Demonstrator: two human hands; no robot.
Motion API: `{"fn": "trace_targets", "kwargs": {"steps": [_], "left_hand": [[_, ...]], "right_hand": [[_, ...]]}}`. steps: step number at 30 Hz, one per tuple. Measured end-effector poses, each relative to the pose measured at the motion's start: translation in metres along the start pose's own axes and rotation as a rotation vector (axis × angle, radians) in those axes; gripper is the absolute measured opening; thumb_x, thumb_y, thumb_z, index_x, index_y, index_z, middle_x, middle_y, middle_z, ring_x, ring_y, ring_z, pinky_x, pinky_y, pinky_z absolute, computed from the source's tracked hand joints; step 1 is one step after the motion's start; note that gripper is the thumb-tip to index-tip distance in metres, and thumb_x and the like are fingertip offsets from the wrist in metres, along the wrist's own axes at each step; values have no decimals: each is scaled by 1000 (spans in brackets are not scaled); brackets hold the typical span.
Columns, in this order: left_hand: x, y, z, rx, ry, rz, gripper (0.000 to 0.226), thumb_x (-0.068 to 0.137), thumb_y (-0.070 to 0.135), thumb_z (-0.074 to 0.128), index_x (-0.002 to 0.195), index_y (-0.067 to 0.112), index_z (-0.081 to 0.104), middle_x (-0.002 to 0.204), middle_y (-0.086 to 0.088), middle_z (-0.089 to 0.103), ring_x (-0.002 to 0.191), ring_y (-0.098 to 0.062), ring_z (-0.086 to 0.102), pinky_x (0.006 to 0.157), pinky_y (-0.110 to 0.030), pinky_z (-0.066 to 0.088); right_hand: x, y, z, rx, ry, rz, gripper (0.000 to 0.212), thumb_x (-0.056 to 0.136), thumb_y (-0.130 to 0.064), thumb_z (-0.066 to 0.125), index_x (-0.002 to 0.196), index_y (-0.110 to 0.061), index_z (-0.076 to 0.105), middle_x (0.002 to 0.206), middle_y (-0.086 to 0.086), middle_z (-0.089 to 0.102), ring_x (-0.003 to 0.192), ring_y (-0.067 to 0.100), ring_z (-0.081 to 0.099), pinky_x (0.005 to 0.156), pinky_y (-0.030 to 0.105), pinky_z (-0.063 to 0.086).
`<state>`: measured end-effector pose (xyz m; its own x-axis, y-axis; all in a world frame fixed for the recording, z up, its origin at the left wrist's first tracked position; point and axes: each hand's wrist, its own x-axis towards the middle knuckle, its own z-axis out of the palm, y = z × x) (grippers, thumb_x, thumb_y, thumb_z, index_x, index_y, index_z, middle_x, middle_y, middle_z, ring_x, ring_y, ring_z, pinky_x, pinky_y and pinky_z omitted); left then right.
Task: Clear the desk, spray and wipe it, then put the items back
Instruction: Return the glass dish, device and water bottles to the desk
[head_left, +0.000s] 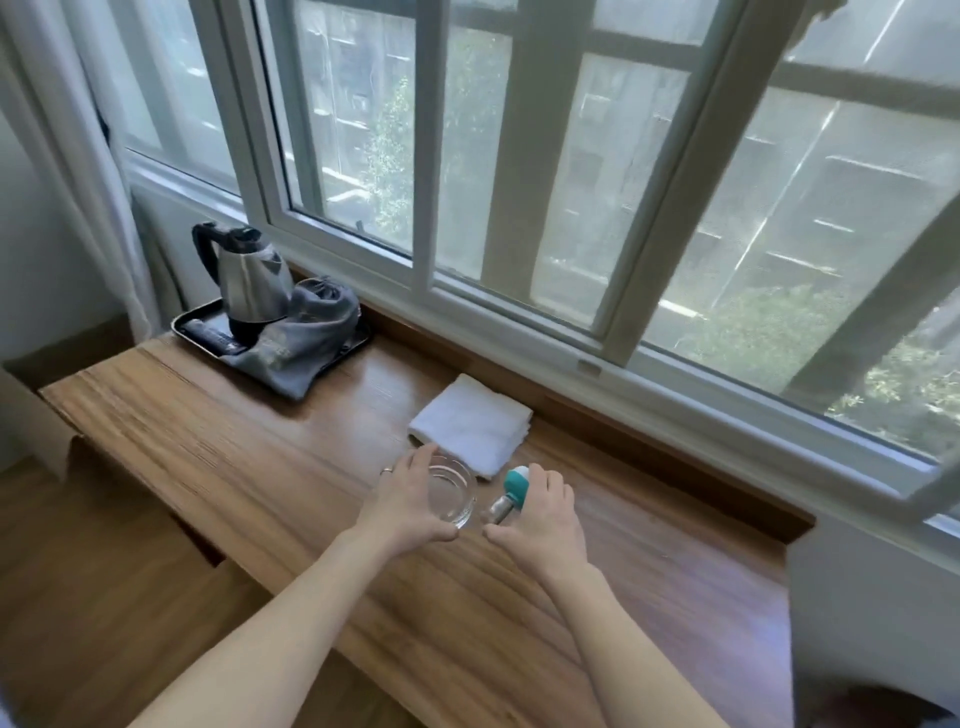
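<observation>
A: Entry, head view. What did the left hand (402, 501) have?

B: The clear glass dish (451, 493). It sat on the wooden desk (218, 457), near the middle of the top. Fingers curved round its far left rim, thumb at the near rim. A ring showed on one finger.

A: And the right hand (543, 512)?

B: Curled over a small spray bottle (506, 496) with a teal and white head. The bottle lay tilted, head pointing away toward the window, clear body toward the dish. Fingers wrapped the top of it; thumb stretched out low toward the dish. Whether the bottle touched the desk could not be told.

A: Dish and bottle, spacing?

B: Just beside each other, bottle to the right.

A: Beyond them?

B: A folded white cloth (472, 423) lay flat on the desk just behind both, toward the window sill. The dish's far rim sat close to its near edge.

A: Further out?

B: At the far left corner, a black tray (189, 325) carried a steel kettle (249, 283) with a black handle, and a grey cloth bag (306, 338) slumped against it, spilling over the tray's near edge. A sliding window (519, 156) ran behind the desk.
</observation>
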<state>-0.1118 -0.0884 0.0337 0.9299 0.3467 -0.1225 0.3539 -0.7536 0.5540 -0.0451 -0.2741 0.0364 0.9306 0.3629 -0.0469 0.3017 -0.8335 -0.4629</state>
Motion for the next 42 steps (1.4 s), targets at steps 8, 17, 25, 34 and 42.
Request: {"fn": "trace_targets", "kwargs": {"steps": [8, 17, 25, 34, 42], "left_hand": [[37, -66, -40, -13, 24, -4, 109, 49, 50, 77, 145, 32, 28, 137, 4, 42, 123, -24, 44, 103, -36, 42], [121, -106, -66, -20, 20, -49, 114, 53, 48, 82, 149, 25, 26, 144, 1, 37, 131, -24, 39, 108, -33, 34], [187, -129, -90, 22, 31, -90, 114, 56, 47, 81, 150, 25, 22, 144, 0, 33, 131, -27, 38, 109, -38, 34], [236, -177, -104, 44, -59, -53, 107, 58, 45, 78, 148, 27, 23, 139, 1, 36, 126, -26, 37, 104, -38, 37], [261, -195, -103, 257, -101, 79, 108, 59, 63, 67, 150, 24, 24, 141, 0, 42, 124, -25, 40, 102, -35, 37]], "right_hand": [[35, -66, 38, -1, -33, -8, 85, 66, -50, 75, 138, -26, 35, 130, -6, 40, 120, 17, 39, 96, 30, 44], [118, -99, 60, -36, -38, -17, 80, 70, -49, 71, 137, -23, 36, 127, -4, 42, 118, 19, 40, 95, 29, 40], [184, -124, 76, -52, -69, -84, 91, 73, -53, 74, 146, -19, 31, 134, -1, 41, 122, 20, 38, 101, 30, 40], [221, -159, 98, -47, -64, 17, 79, 72, -50, 73, 135, -22, 34, 126, -4, 41, 118, 18, 39, 98, 29, 42], [245, -187, 116, -69, -20, 99, 82, 70, -51, 73, 136, -23, 34, 124, -5, 39, 114, 17, 39, 96, 30, 43]]}}
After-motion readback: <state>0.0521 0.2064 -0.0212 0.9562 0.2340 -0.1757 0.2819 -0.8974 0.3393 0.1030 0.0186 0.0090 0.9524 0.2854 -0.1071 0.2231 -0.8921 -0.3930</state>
